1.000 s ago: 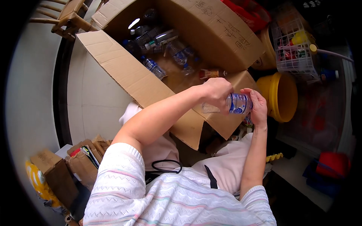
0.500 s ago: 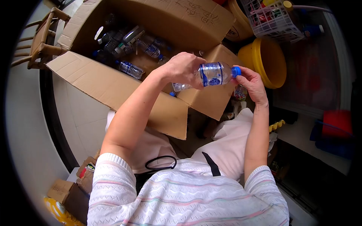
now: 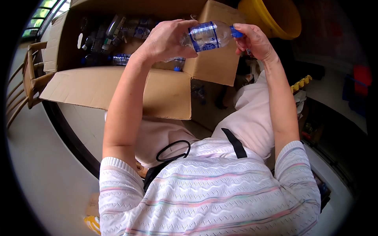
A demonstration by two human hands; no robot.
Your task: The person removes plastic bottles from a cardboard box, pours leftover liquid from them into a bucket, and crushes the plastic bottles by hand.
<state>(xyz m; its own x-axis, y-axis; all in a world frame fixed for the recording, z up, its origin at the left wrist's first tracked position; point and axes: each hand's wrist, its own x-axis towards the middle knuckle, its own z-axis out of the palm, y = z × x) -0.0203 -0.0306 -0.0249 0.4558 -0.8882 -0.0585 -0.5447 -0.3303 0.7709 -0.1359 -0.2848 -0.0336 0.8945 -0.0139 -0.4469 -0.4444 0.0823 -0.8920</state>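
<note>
A clear plastic bottle (image 3: 206, 36) with a blue-and-white label lies sideways in the air between my hands, over the near right corner of a cardboard box (image 3: 118, 88). My left hand (image 3: 167, 39) is wrapped round its base end. At the other end, the fingers of my right hand (image 3: 254, 41) pinch the blue cap (image 3: 236, 32), which sits on the bottle's neck. Inside the box lie several empty plastic bottles (image 3: 114, 27), some with blue caps. Part of another bottle (image 3: 178, 64) shows below my left hand.
A yellow bucket (image 3: 271, 17) stands beyond my right hand. To the far left is a wooden chair (image 3: 33, 76). The box's open flap (image 3: 216, 43) juts out beneath the bottle. A red object (image 3: 361, 80) is at the far right.
The view has tilted and shifted, so the box and hands appear higher in it. Both hands keep their hold on the bottle and its cap.
</note>
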